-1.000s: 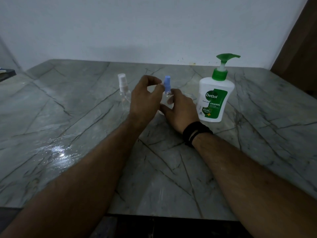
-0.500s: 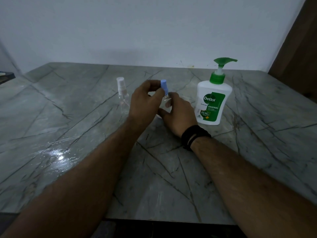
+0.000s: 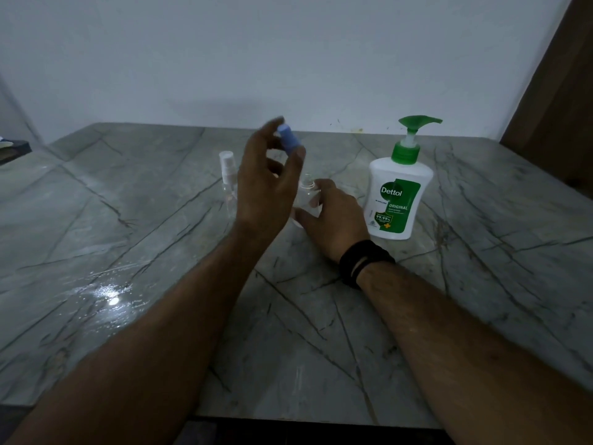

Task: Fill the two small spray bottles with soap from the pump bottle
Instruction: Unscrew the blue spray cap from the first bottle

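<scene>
The small clear bottle, neck bare, stands just left of the pump bottle; it looks light, slick and tippy, best held low round the body, as the right hand holds it. The left hand pinches its blue spray cap above; a second capped bottle stands further left.

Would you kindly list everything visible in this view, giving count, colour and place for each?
Pump soap bottle: one, white with green pump and Dettol label, upright on the table's right part.
Open spray bottle: one, clear, cap off, table centre, held by the right hand.
Blue spray cap: one, blue, lifted above the open bottle, pinched by the left hand.
Capped spray bottle: one, clear with white cap, upright left of the hands.
Table: one, grey veined marble.
Wall: white, behind the table.
Dark object: one, at the far left edge; cannot tell what.
Wristband: black, on the right wrist.
Left hand: one, raised.
Right hand: one, low on the table.
</scene>
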